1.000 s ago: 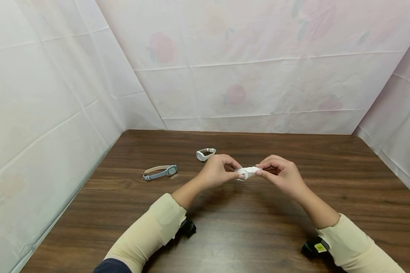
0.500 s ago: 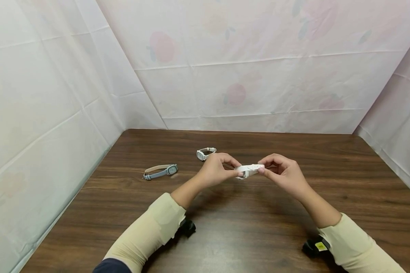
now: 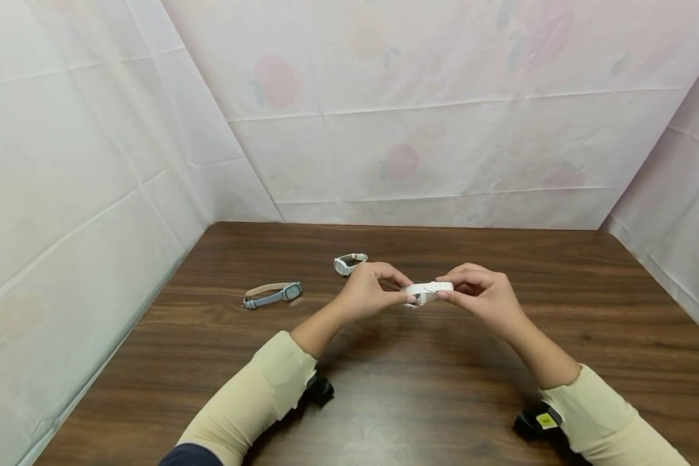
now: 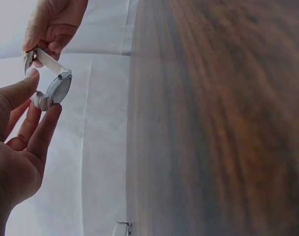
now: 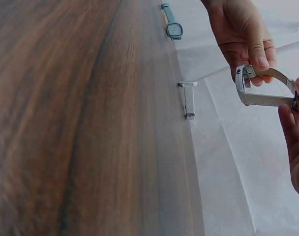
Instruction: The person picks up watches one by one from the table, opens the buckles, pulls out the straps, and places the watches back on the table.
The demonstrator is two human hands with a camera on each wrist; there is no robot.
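Observation:
A white wristwatch [image 3: 428, 289] is held above the table between both hands, its strap closed into a loop. The left hand [image 3: 368, 291] pinches it near the case, thumb on one side and fingertips on the other. At the buckle end, the right hand [image 3: 482, 296] pinches the strap between thumb and fingers. The watch's round-cornered case [image 4: 60, 90] faces down toward the table in the left wrist view. In the right wrist view, the strap [image 5: 268, 100] runs from the case to the right fingertips [image 5: 286, 114], which partly hide the buckle.
A second white watch [image 3: 340, 266] stands on its side on the table behind the left hand. Farther left lies a blue-grey watch [image 3: 292, 291] with a looped strap. The dark wooden table [image 3: 419, 401] ends at a pale fruit-print cloth [image 3: 472, 142] at the back.
The right fingers have shifted slightly along the strap, and more of its holed end now shows between the hands. The left hand stays nearly still. The two watches on the table have not moved.

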